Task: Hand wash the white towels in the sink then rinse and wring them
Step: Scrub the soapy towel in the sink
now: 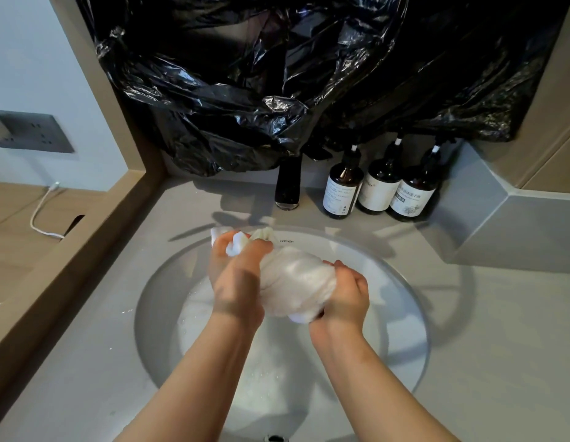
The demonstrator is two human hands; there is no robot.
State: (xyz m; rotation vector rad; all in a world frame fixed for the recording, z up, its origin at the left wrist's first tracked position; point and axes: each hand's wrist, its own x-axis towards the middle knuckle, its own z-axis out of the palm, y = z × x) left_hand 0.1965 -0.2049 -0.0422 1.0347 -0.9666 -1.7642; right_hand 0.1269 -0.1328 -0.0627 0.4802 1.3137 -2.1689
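A bunched white towel (294,279) hangs above the round white sink (404,291), held between both hands. My left hand (237,275) grips its far end, with folds of cloth poking out between the fingers. My right hand (347,295) grips the near end, fingers curled round the wad. Foamy water lies in the basin under the hands.
A black tap (288,186) stands behind the sink, next to three dark pump bottles (377,186) with white labels. Black plastic sheeting (293,74) hangs over the wall above. Grey counter (500,346) surrounds the basin; a wooden ledge and a white cable (38,215) lie left.
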